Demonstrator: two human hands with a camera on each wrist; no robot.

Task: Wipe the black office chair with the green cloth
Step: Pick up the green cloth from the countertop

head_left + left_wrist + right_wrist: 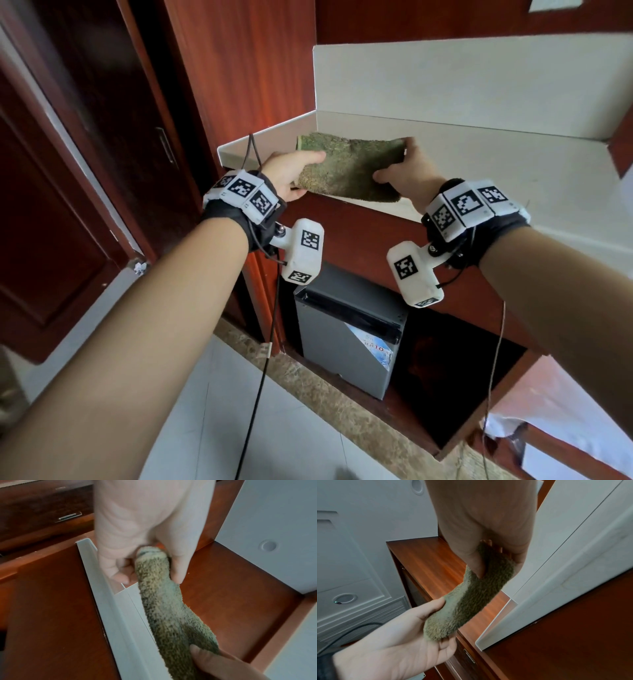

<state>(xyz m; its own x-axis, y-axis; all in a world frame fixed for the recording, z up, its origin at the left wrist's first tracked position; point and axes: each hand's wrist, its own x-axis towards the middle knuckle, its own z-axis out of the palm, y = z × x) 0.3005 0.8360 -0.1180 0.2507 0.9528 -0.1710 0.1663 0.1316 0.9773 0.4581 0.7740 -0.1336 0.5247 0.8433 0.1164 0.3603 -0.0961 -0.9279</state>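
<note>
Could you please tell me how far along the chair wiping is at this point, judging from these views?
Done: nothing of the wiping shows; no black office chair is in any view. In hand: the left hand and right hand each hold an end of the green cloth at the front edge of the white counter, so the cloth is being handled there. Left: reaching the chair and all the wiping.
</note>
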